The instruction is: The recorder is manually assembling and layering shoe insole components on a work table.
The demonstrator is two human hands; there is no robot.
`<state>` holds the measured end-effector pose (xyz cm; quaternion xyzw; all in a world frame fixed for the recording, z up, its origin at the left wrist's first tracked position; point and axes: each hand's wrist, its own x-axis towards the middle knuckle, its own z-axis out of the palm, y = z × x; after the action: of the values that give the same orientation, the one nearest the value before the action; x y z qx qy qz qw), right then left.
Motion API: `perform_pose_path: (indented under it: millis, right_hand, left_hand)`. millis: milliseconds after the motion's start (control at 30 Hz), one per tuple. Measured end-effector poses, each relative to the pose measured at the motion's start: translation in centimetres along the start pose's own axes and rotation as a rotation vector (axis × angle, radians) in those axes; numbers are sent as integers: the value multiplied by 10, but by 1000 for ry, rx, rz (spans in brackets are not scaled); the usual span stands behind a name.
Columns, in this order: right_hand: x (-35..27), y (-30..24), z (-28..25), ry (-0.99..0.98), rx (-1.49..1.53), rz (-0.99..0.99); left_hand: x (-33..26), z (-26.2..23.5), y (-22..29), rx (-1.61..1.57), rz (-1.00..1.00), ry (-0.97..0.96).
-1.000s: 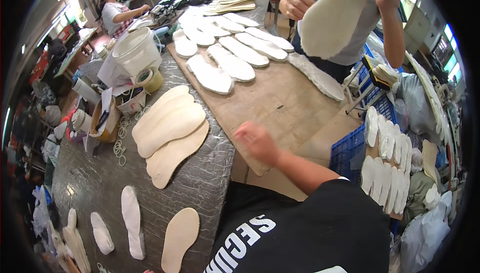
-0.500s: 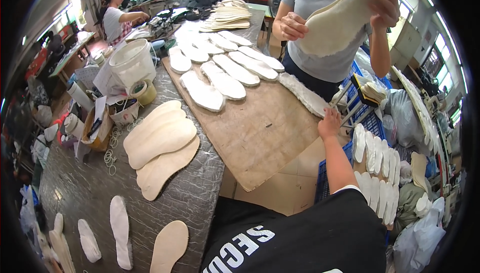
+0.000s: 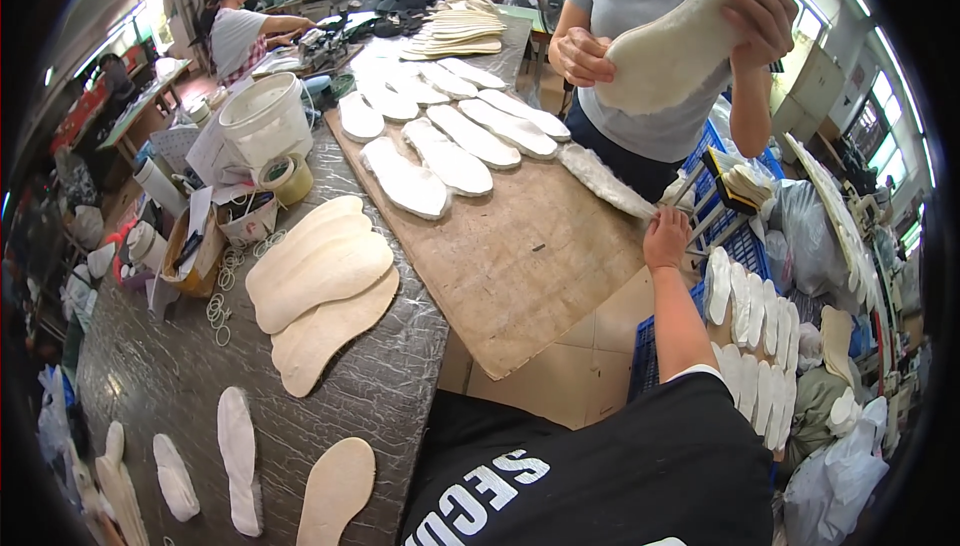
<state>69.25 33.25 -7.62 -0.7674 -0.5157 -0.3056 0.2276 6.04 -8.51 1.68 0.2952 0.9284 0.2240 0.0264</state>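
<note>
Fingers of the right hand are bunched at the near end of a white fleecy insole; whether they grip it, I cannot tell. The left hand lies outside my view, its state likewise undetermined. I record that insole along the right edge of the brown board, beside rows of white insoles laid on the same board. Across from it, a co-worker's hands hold up a large cream insole. As to writing, I note bold white block lettering set slantwise and inverted across the wearer's black shirt. A small pale box near the white tub bears reddish marks too small for me to make out.
</note>
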Motion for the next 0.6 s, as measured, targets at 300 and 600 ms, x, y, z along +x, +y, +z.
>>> perform_pose_path:
  millis: [300, 600]
  right_hand:
    - [26, -28, -67, 286, 354, -389]
    - [25, -80, -105, -65, 514, -534]
  left_hand:
    - [0, 3, 3, -18, 39, -19]
    - [7, 18, -16, -230, 2, 14]
